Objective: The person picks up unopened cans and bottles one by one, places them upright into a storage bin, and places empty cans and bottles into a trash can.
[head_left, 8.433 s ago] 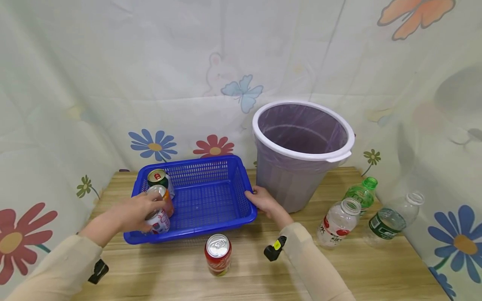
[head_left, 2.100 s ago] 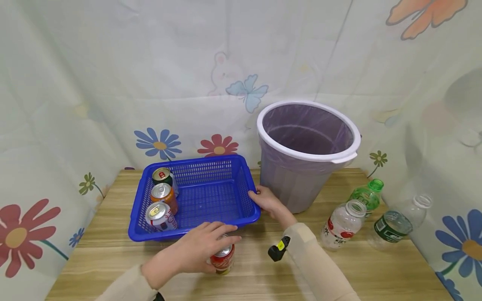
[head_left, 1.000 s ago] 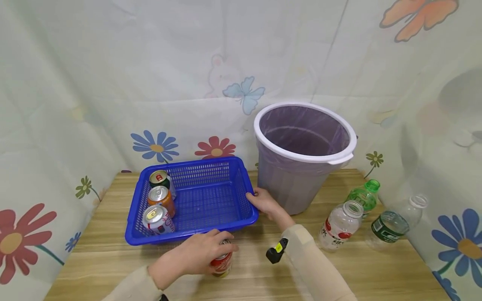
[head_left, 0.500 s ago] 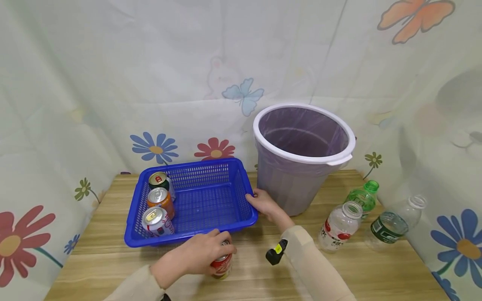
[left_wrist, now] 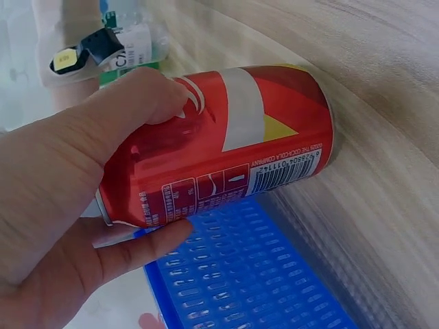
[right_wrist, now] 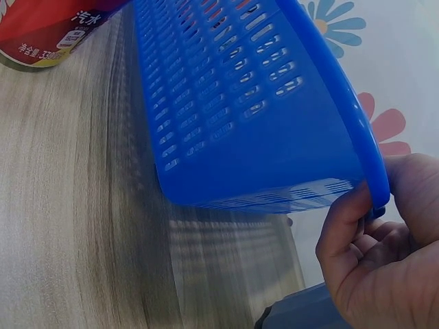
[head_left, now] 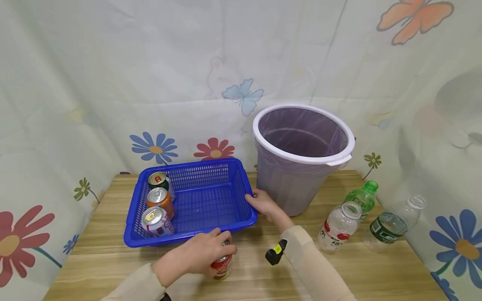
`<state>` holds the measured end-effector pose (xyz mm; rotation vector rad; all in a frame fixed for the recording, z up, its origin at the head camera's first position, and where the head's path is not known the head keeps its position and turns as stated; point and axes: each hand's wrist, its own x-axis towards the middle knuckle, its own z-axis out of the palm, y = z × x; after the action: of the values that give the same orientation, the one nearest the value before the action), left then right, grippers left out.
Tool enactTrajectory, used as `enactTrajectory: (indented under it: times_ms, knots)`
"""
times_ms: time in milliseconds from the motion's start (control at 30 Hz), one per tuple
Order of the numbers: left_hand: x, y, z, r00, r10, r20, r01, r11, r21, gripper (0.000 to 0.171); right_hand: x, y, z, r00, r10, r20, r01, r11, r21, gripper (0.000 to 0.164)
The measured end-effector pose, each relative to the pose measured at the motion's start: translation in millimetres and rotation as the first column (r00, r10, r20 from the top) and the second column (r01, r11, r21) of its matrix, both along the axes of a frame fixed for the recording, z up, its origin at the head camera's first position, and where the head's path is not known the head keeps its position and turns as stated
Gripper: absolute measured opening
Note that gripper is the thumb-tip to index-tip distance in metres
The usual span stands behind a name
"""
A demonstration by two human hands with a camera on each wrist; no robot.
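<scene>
My left hand (head_left: 197, 254) grips a red Coca-Cola can (head_left: 223, 267) from above, on the table just in front of the blue plastic basket (head_left: 207, 205). In the left wrist view the thumb and fingers lie round the top part of the can (left_wrist: 240, 130). My right hand (head_left: 263, 203) pinches the basket's right rim, as the right wrist view shows with the fingers under the edge (right_wrist: 343, 240). Along the basket's left side stand a green can (head_left: 158, 180), an orange can (head_left: 160, 200) and a white can (head_left: 158, 223). Another can behind the green one is mostly hidden.
A grey bin (head_left: 293, 184) with a white rim and a purple liner stands right of the basket. On the right are a clear bottle with a red label (head_left: 339, 228), a green bottle (head_left: 363, 196) and a clear bottle with a green label (head_left: 391, 225). Patterned cloth hangs behind.
My left hand has left the white can in the basket and come forward to the red can. Over the last second both hands stay nearly still. The right hand keeps its hold on the rim.
</scene>
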<state>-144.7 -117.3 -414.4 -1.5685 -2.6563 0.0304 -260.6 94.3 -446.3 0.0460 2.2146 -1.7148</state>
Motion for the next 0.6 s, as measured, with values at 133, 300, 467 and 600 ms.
enactTrajectory:
  times_ms: [133, 300, 467, 600]
  knots:
    - [-0.7, 0.2, -0.8, 1.0, -0.007, -0.006, 0.007, 1.0, -0.005, 0.061, 0.5, -0.2, 0.7, 1.0, -0.004, 0.004, 0.004, 1.0, 0.002, 0.034]
    - [-2.1, 0.9, -0.6, 1.0, -0.018, 0.0, 0.018, 1.0, -0.023, 0.062, 0.8, 0.3, 1.0, 1.0, -0.013, 0.008, 0.013, 1.0, 0.019, 0.032]
    - [-3.0, 1.9, 2.0, 1.0, -0.022, -0.006, 0.021, 0.998, -0.054, 0.061, 2.0, 0.7, 2.2, 1.0, -0.01, 0.004, 0.01, 1.0, 0.01, 0.032]
    - [-3.0, 3.8, 5.3, 1.0, -0.027, -0.009, 0.026, 0.995, -0.093, 0.062, 2.9, 1.2, 3.4, 1.0, -0.002, 0.004, 0.002, 1.0, 0.01, 0.032]
